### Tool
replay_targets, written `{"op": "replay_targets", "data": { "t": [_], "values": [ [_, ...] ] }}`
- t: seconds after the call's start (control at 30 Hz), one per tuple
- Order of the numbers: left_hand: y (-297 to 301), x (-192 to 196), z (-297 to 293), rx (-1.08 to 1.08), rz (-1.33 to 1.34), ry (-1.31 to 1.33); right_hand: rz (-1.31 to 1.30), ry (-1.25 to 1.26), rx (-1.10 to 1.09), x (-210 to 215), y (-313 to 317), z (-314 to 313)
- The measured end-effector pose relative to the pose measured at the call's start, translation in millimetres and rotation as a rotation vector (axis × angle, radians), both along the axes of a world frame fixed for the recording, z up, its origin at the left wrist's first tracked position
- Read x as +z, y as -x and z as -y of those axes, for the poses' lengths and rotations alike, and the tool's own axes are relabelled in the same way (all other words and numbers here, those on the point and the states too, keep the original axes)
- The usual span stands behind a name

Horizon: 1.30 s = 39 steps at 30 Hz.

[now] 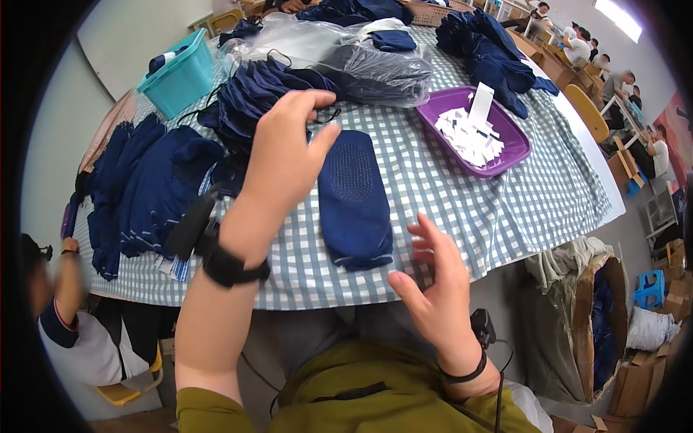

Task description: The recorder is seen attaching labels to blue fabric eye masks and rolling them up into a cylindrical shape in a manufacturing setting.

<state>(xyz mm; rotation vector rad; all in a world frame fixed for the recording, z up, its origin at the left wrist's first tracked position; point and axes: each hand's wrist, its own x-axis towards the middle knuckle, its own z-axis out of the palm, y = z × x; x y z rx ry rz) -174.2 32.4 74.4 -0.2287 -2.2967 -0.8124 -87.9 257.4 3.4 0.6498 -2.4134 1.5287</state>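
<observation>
A navy sock (355,198) with a patch of pale grip dots lies flat on the checked tablecloth in front of me. My left hand (292,141) is raised over the sock's far left side, thumb and fingers apart, holding nothing. Behind its fingers is a pile of dark navy pieces (249,94) with thin black cords. My right hand (437,281) hovers by the sock's near right corner, fingers spread and nothing in them. A purple basket (493,172) of small white paper slips (469,137) stands to the far right of the sock.
Stacked navy socks (155,180) lie on the left, near a teal basket (180,76). Clear plastic bags (390,72) and more navy socks (487,54) sit at the back. A large open box (577,317) stands right of the table. Another person (86,339) sits at the left.
</observation>
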Motion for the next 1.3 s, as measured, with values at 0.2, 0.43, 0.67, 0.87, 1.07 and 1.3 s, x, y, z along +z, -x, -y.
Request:
{"op": "replay_targets", "data": {
  "t": [0.2,0.43,0.67,0.87,1.07,1.3],
  "values": [
    [-88,-9,-16,-0.237,0.193,0.093,-0.014,-0.104,-0.049,0,-2,-11],
    [-101,-31,-35,-0.348,0.277,0.144,-0.176,-0.153,0.035,-2,6,1],
    [-100,-47,-27,-0.231,0.319,0.036,-0.112,-0.146,0.079,-1,8,0],
    [-117,-45,-31,-0.079,0.203,0.010,-0.089,-0.119,0.020,6,15,12],
    [-116,-58,-27,-0.076,0.233,0.050,-0.069,-0.147,0.050,8,20,25],
    [-113,-53,-26,0.009,0.155,-0.156,-0.025,-0.137,0.018,11,24,29]
  ]
}}
